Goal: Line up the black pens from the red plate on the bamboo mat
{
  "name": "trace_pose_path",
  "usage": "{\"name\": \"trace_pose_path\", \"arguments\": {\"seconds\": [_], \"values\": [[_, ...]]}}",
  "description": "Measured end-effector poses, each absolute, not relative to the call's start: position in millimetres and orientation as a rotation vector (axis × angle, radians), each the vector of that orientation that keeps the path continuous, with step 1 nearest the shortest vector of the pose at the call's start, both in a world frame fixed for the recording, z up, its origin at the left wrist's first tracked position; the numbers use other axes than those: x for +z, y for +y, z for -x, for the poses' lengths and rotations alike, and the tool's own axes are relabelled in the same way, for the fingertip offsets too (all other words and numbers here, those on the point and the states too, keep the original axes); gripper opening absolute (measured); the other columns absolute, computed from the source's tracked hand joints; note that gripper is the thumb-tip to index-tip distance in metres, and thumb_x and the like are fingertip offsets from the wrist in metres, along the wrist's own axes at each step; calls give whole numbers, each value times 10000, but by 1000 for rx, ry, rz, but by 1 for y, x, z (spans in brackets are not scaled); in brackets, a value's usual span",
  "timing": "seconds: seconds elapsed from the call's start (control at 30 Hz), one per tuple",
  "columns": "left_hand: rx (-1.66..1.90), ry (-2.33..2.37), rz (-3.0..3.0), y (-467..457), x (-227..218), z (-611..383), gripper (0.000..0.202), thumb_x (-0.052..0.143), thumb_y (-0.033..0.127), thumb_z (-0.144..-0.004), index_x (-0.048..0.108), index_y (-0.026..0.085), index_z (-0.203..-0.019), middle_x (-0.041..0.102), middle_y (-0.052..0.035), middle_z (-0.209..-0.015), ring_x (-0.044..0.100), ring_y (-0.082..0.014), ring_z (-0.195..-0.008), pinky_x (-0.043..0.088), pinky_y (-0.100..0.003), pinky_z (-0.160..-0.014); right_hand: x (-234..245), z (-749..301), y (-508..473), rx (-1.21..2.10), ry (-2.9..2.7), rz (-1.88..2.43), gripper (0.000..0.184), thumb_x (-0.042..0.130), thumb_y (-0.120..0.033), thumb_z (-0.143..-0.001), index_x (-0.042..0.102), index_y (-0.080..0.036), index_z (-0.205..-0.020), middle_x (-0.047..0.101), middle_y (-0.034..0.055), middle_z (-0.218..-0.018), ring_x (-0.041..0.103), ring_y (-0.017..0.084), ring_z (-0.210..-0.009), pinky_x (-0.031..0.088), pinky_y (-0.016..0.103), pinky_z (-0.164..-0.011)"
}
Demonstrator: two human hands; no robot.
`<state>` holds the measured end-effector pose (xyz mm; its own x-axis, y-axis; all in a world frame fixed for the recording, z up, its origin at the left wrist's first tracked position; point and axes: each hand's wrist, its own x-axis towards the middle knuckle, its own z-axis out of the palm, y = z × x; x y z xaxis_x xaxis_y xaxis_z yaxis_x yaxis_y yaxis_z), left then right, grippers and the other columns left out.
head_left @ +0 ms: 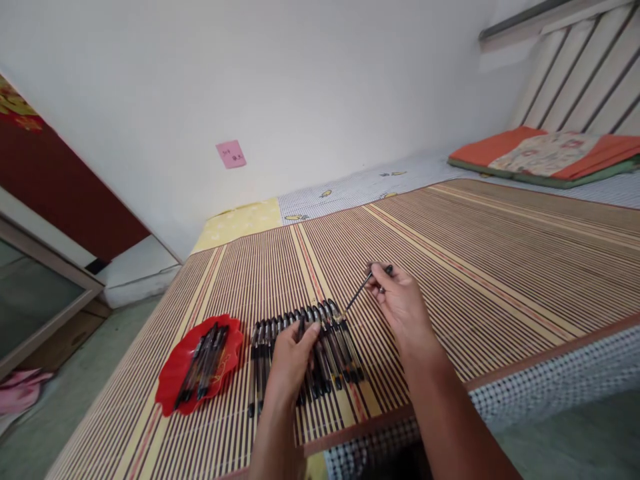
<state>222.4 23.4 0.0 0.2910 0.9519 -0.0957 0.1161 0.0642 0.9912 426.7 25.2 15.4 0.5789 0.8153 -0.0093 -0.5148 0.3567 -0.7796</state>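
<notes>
One striped brown mat [480, 260] lies under a row of black plastic pens [334, 348], with a wavy red dish [170, 377] left of the row. The left hand [291, 352] curls over the row, grip unclear; right of the row, the right hand [400, 303] pinches a thin black stick [359, 291].

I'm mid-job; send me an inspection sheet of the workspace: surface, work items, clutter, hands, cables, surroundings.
Surface: striped mat laid over patterned cloth.
Job's things: row of pens side by side; more pens in a red dish left of the row.
Clutter: folded orange bundle far right; pink cloth low at far left.
Hands: right hand grips a slim dark stick, lower end near the row's right end; left hand over the row, grip unclear.
Cables: nothing seen.
Surroundings: white wall with pink note; slatted rail at upper right.
</notes>
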Motion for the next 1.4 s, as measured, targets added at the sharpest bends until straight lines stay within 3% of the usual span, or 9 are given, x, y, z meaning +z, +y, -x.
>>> {"name": "trace_pose_path", "arguments": {"seconds": [0.1, 0.2, 0.37, 0.53, 0.7, 0.9, 1.27, 1.4], "values": [[948, 1031, -1248, 20, 5, -230, 389, 771, 508, -720, 656, 151, -822, 591, 22, -671, 434, -76, -513, 317, -190, -483, 15, -414, 27, 1034, -524, 835, 345, 906, -371, -566, 698, -170, -754, 621, -22, -670, 562, 98, -596, 483, 242, -577], [978, 967, -1179, 16, 7, -237, 383, 847, 435, -647, 680, 140, -826, 596, 21, -663, 461, -70, -533, 323, -172, -489, 15, -399, 29, 1104, -562, 809, 339, 901, -382, -574, 698, -170, -744, 605, -28, -647, 557, 97, -602, 474, 243, -590], [977, 951, -1085, 17, 4, -235, 423, 827, 502, -677, 614, 146, -762, 527, 50, -547, 401, -53, -453, 266, -154, -421, 17, -397, 28, 1258, -628, 716, 270, 870, -344, -643, 711, -170, -776, 684, 28, -804, 556, 98, -641, 438, 233, -562], [817, 776, -962, 16, 6, -232, 431, 812, 488, -714, 526, 167, -750, 456, 81, -484, 300, -36, -391, 222, -156, -388, 18, -405, 22, 1331, -697, 675, 209, 829, -328, -715, 734, -180, -830, 693, 29, -825, 534, 89, -625, 422, 220, -547], [897, 822, -970, 14, 7, -233, 420, 845, 439, -696, 542, 170, -806, 515, 69, -548, 394, -37, -430, 261, -136, -402, 18, -406, 22, 1273, -821, 706, 196, 804, -306, -754, 764, -194, -909, 705, 28, -859, 571, 96, -675, 468, 225, -625], [976, 899, -948, 13, 7, -239, 456, 888, 443, -618, 574, 165, -798, 538, 65, -589, 477, -44, -494, 355, -128, -467, 21, -403, 22, 1243, -848, 727, 205, 798, -330, -755, 758, -180, -889, 693, 28, -822, 567, 90, -640, 446, 220, -575], [986, 933, -1016, 7, 10, -246, 410, 811, 518, -692, 656, 150, -783, 600, 18, -657, 488, -74, -549, 367, -167, -512, 26, -398, 23, 1050, -812, 864, 218, 783, -364, -725, 713, -187, -830, 614, -13, -672, 517, 100, -568, 426, 234, -527], [1107, 961, -803, 15, 8, -243, 361, 725, 480, -753, 682, 130, -828, 647, -27, -721, 514, -101, -579, 353, -188, -481, 14, -420, 22, 944, -1063, 1228, 174, 697, -357, -795, 680, -184, -800, 548, -35, -574, 479, 112, -495, 357, 249, -488]]}}
